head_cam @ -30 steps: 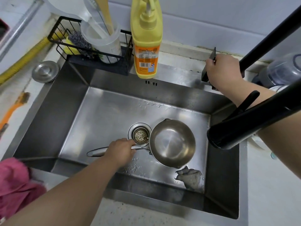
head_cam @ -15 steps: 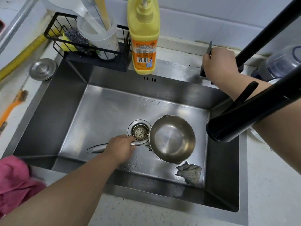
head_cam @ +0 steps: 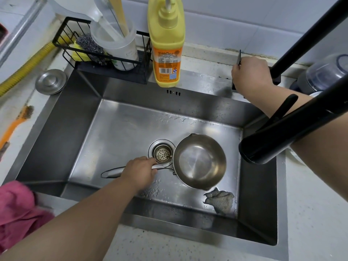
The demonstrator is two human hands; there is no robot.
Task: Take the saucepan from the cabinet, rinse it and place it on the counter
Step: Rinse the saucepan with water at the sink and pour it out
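Head view: saucepan (head_cam: 200,161) sits upright on the sink (head_cam: 122,129) floor, just right of the drain strainer (head_cam: 162,152). Left hand (head_cam: 139,171) curled round the saucepan handle mid-length, bowl to its right. Right hand (head_cam: 251,75) well apart at the sink's back rim, fingers curled on a black faucet lever (head_cam: 239,59); lever mostly hidden by the hand. Black faucet spout (head_cam: 282,136) crosses over the right forearm. Saucepan long axis runs left-right, handle end pointing left, bowl opening up. Grey cloth (head_cam: 220,201) lies just beside the bowl. Pink cloth (head_cam: 17,213) cut off at left edge.
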